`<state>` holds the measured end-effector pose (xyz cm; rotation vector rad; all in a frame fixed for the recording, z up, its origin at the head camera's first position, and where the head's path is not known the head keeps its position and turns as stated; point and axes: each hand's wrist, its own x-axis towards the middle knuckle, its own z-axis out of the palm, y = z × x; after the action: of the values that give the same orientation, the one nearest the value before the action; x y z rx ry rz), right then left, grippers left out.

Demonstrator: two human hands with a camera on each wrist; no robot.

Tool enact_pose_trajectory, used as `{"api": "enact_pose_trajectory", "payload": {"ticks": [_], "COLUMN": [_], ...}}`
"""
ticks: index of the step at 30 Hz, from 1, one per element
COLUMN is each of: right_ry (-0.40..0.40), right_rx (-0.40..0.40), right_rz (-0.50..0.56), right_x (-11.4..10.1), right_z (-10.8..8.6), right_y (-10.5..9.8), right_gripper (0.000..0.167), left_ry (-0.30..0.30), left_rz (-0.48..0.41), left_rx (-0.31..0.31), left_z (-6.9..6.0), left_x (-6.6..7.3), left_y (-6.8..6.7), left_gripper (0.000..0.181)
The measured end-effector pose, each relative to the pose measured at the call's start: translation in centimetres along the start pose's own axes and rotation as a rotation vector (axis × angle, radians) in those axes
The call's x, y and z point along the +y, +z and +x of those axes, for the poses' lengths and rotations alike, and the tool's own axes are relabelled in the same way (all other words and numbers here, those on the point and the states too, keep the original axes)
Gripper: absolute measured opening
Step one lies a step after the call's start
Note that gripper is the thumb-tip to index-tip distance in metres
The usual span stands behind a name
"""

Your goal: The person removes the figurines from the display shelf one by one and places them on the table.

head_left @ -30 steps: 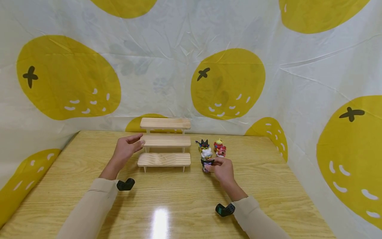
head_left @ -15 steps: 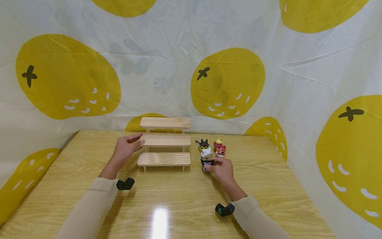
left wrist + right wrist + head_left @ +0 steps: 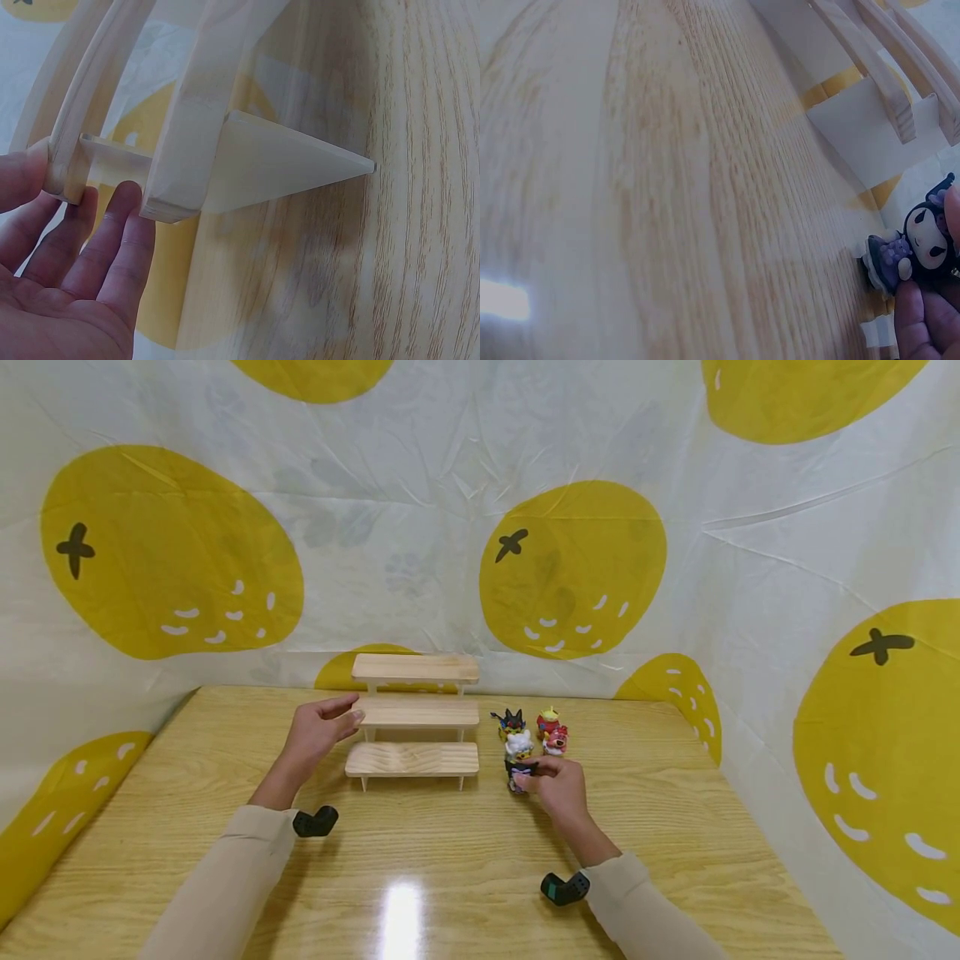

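A three-tier wooden display stand (image 3: 411, 760) stands at the back of the table. My left hand (image 3: 313, 735) grips the left end of its middle shelf; in the left wrist view the thumb is on one face of the board (image 3: 69, 161) and fingers on the other. To the right of the stand, my right hand (image 3: 564, 787) pinches a small black-and-purple figurine (image 3: 922, 244) with a white face. It is upright at the table, but I cannot tell whether its base touches. Right behind it is a white fluffy-headed figurine (image 3: 518, 744).
Behind the white one is a black-eared figurine (image 3: 512, 722). Beside them are a red figurine with a yellow top (image 3: 549, 722) and a pink-red one (image 3: 556, 740). A lemon-print cloth (image 3: 420, 543) hangs behind the wooden table (image 3: 465, 877).
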<state>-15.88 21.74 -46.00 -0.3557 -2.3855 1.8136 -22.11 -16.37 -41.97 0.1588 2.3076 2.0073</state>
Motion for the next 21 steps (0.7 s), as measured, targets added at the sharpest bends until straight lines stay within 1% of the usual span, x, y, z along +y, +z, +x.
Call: {"api": "enact_pose_trajectory", "payload": {"ticks": [7,21], "right_ry": [-0.001,0.000], "right_rx": [-0.002,0.010], "right_rz": [0.041,0.004], "right_x": [0.11,-0.06], "right_z": [0.04,-0.07], "right_y": [-0.02,-0.06], "right_gripper": [0.024,0.025], "left_ry": [-0.011,-0.005], "left_rz": [0.013,0.016], "left_rx": [0.019,0.019], "left_z": [0.15,0.18], "left_x": [-0.07,-0.13], "left_y": [0.11,0.04], "left_gripper": [0.057,0.057]}}
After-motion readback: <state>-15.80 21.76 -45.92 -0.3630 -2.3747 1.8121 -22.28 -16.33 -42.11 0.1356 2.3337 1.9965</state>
